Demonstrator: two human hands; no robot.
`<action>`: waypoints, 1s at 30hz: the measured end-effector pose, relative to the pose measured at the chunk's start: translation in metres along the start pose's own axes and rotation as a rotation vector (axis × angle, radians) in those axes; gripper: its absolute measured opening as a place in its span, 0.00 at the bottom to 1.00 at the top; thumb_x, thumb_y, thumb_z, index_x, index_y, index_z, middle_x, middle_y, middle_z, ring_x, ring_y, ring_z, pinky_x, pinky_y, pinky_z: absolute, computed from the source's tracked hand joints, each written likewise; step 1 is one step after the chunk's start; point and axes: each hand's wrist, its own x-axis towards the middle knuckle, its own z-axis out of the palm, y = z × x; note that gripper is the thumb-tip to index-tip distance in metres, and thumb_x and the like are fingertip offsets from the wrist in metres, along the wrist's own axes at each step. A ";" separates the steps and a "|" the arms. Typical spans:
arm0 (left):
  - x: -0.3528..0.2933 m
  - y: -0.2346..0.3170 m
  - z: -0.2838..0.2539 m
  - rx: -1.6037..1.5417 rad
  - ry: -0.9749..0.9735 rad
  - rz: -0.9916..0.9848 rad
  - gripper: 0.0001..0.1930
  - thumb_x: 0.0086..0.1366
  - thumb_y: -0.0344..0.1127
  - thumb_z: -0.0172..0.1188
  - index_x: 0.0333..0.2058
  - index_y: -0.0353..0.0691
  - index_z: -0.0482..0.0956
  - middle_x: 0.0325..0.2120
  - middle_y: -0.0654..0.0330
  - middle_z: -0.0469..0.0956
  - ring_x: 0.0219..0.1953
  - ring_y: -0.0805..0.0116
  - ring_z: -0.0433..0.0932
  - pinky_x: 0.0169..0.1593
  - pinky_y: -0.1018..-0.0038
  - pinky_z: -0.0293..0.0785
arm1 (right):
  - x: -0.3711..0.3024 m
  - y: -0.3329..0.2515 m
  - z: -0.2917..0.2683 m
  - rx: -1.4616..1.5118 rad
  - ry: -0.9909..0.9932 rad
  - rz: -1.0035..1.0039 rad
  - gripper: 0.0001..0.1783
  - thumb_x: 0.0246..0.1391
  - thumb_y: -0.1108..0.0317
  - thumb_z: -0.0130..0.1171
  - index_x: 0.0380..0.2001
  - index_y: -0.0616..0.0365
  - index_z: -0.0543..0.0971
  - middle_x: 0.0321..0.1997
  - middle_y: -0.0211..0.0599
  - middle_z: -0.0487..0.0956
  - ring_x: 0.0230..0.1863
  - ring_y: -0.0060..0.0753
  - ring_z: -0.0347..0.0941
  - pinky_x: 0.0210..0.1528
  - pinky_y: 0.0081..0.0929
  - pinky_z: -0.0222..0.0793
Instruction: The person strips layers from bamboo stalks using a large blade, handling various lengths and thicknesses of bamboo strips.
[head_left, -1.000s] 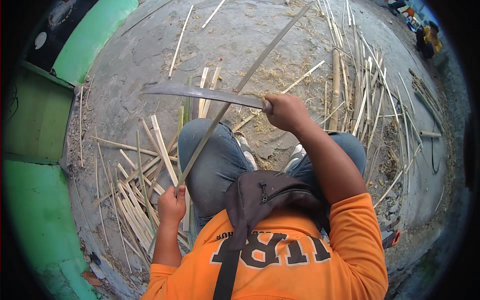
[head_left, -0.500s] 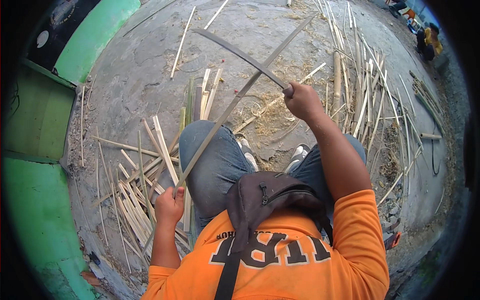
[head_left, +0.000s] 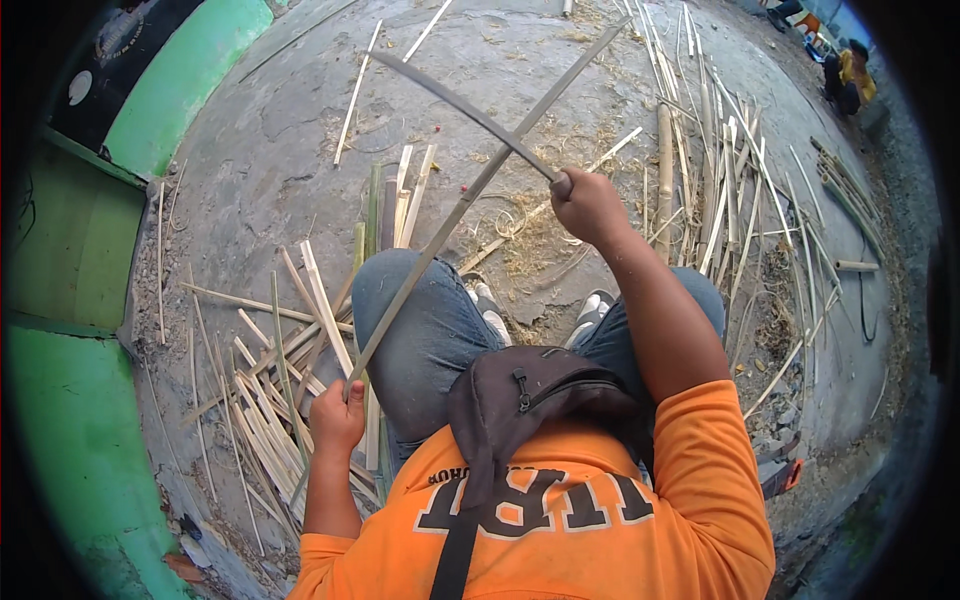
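Observation:
My right hand (head_left: pixel 592 208), out in front of my right knee, is closed round the handle of a machete (head_left: pixel 455 100). Its long dark blade points away to the far left. Crossing the blade near the handle end is a long bamboo strip (head_left: pixel 440 235), which slants from the near left to the far right over my left knee. The two appear to touch where they cross. At the strip's near end, my left hand (head_left: pixel 338 412) grips it, with the thumb pointing up along it.
Many split bamboo strips (head_left: pixel 265 410) lie piled left of my left leg. More strips and poles (head_left: pixel 665 175) are spread on the concrete at right. Shavings (head_left: pixel 530 250) litter the ground ahead. A green wall (head_left: pixel 70 420) stands at left; a person (head_left: pixel 850 78) sits far right.
The machete and my right hand have shifted slightly left and nearer along the bamboo strip. My left hand keeps its grip in nearly the same place.

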 end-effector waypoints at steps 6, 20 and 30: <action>0.002 -0.009 0.001 -0.006 -0.015 0.033 0.39 0.74 0.69 0.48 0.23 0.34 0.71 0.19 0.40 0.74 0.27 0.30 0.75 0.31 0.47 0.69 | -0.027 -0.019 0.006 -0.130 -0.165 -0.252 0.15 0.67 0.56 0.55 0.33 0.53 0.82 0.27 0.49 0.82 0.32 0.58 0.81 0.39 0.54 0.78; 0.004 -0.016 0.002 -0.013 -0.004 0.064 0.39 0.74 0.70 0.47 0.22 0.34 0.70 0.18 0.41 0.73 0.25 0.32 0.74 0.30 0.47 0.67 | -0.022 -0.013 -0.001 -0.130 -0.102 -0.226 0.10 0.64 0.58 0.57 0.33 0.48 0.83 0.30 0.46 0.83 0.34 0.56 0.82 0.39 0.51 0.78; 0.011 -0.020 0.001 0.017 0.008 0.073 0.39 0.74 0.71 0.46 0.23 0.34 0.71 0.20 0.39 0.75 0.28 0.29 0.75 0.31 0.44 0.67 | 0.015 0.032 -0.015 -0.005 0.039 0.076 0.14 0.65 0.56 0.57 0.37 0.54 0.84 0.36 0.54 0.85 0.40 0.62 0.82 0.44 0.54 0.78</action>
